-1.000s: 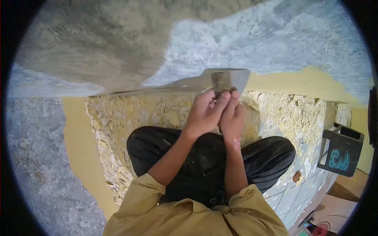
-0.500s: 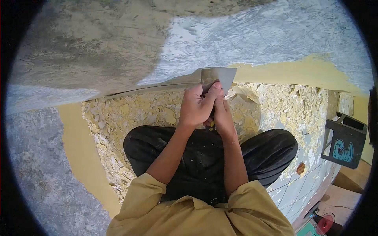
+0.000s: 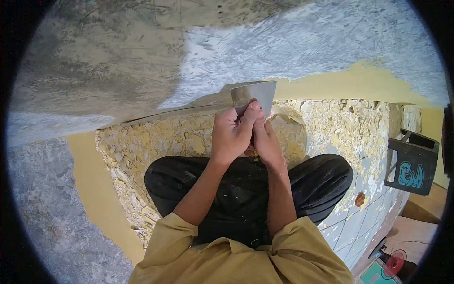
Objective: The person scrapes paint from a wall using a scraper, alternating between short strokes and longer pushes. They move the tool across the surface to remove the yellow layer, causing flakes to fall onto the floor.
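Both of my hands are wrapped round one scraper (image 3: 261, 93) with a broad, flat metal blade. My left hand (image 3: 230, 135) grips it from the left, and my right hand (image 3: 267, 142) closes on the handle from the right. The thumbs lie together near the base of the blade. Most of the dark handle is hidden by my fingers; a bit of yellow shows below them. The blade's edge meets the lower part of the wall (image 3: 246, 57), where a strip of yellow paint (image 3: 326, 90) borders the scraped grey surface.
Paint flakes (image 3: 156, 137) cover the floor around my crossed legs (image 3: 189, 182). A black plastic stool (image 3: 411, 163) with a blue mark stands at the right. Past the tiles (image 3: 352, 232) sits a fan-like object with a red centre (image 3: 393, 264). Another grey wall (image 3: 42, 199) rises at left.
The scraper and both hands have shifted slightly left, and the blade has tilted a little. My grip is the same. The whole view has moved slightly.
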{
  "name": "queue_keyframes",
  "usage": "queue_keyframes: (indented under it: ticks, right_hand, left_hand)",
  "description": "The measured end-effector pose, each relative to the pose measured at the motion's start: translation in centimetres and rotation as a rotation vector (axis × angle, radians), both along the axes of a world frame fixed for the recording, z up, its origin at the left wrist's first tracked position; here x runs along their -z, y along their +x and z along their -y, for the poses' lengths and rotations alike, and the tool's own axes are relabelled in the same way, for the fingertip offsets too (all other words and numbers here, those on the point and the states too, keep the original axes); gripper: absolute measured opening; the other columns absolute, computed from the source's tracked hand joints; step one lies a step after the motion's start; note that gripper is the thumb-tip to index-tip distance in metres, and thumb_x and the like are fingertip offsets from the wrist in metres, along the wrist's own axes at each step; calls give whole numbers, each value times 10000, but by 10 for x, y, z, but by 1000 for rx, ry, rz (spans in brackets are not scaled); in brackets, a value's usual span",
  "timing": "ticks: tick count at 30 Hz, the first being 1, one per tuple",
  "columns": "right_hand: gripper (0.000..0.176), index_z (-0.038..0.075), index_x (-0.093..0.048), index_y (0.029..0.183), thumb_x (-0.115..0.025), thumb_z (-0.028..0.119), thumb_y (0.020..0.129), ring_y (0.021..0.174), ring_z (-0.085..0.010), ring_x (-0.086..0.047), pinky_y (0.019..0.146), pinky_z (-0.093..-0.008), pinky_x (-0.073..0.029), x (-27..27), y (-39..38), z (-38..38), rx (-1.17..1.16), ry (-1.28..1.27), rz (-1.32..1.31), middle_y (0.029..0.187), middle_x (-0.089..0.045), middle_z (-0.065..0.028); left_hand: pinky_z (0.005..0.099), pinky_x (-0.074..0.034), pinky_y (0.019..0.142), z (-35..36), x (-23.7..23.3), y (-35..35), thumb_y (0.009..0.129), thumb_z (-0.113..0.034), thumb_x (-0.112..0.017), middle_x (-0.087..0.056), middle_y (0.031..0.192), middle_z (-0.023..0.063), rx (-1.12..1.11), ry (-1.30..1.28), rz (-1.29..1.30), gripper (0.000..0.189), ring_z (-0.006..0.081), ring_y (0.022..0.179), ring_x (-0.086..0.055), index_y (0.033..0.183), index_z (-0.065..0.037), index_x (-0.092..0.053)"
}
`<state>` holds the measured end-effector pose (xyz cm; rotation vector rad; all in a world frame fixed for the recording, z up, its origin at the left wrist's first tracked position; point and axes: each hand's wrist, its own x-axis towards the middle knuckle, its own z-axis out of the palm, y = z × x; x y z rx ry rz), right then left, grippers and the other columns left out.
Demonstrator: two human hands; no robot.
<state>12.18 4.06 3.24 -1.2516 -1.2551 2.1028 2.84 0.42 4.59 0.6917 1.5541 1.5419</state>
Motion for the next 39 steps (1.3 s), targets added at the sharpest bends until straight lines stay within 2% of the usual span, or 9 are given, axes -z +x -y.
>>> queue_keyframes:
  ticks: [1,17,19,20,26,29,31,34,39]
  right_hand:
    - [613,57,-471,632,-350,571,944,382,-102,-395,370,-257,-315,-1,0,0,4,-8,9,483,-430,-17]
    - [655,50,-445,596,-344,604,930,366,-109,-372,350,-265,-306,8,14,-3,-94,-108,-45,469,-403,-18]
    - [662,49,-441,576,-349,601,930,366,-110,-372,350,-264,-305,4,15,-6,-104,-100,-15,466,-400,-18]
    - [662,49,-441,576,-349,601,930,366,-110,-372,350,-264,-305,3,15,-7,-111,-99,-24,466,-400,-18]
    - [653,47,-456,556,-381,575,933,362,-114,-403,342,-263,-308,-4,19,-13,-96,-61,62,467,-425,-36]
    - [655,1,-532,605,-400,550,937,420,-158,-495,397,-299,-380,0,26,-15,-172,22,199,488,-485,-80]
    - [652,-50,-587,689,-406,521,945,529,-208,-579,499,-336,-438,11,20,-12,-47,251,445,538,-543,-121]
    - [630,-61,-602,753,-411,507,947,613,-229,-603,577,-362,-454,2,17,-11,-32,288,369,582,-576,-135]
    - [603,-43,-601,755,-418,498,948,574,-189,-568,545,-351,-439,6,17,-12,-21,306,337,581,-573,-116]
  left_hand:
    - [243,-488,593,1,0,0,913,-335,-589,-695,746,100,1,-43,6,404,91,659,-630,924,60,-674]
    - [240,-454,526,2,-7,4,915,-326,-586,-667,665,69,44,-139,19,404,71,593,-590,853,63,-678]
    - [211,-380,350,-3,-2,9,940,-287,-557,-617,653,30,-8,24,-17,358,51,461,-512,837,40,-665]
    - [211,-380,350,-4,-1,9,940,-287,-557,-617,653,30,-15,25,-27,358,51,461,-512,837,40,-665]
    - [219,-417,489,-13,11,21,922,-271,-591,-616,623,7,-161,119,17,345,39,545,-515,769,32,-654]
    - [218,-418,491,-14,21,25,925,-247,-588,-620,649,2,-149,191,132,307,41,556,-518,777,14,-652]
    - [213,-422,501,-17,17,20,925,-250,-589,-625,664,8,-120,178,224,302,42,572,-530,784,8,-657]
    - [219,-439,529,-17,20,14,919,-295,-593,-633,665,15,-72,145,204,341,55,599,-557,793,14,-664]
    - [231,-454,548,-16,17,9,911,-331,-596,-654,686,29,-18,108,126,371,67,609,-567,812,17,-674]
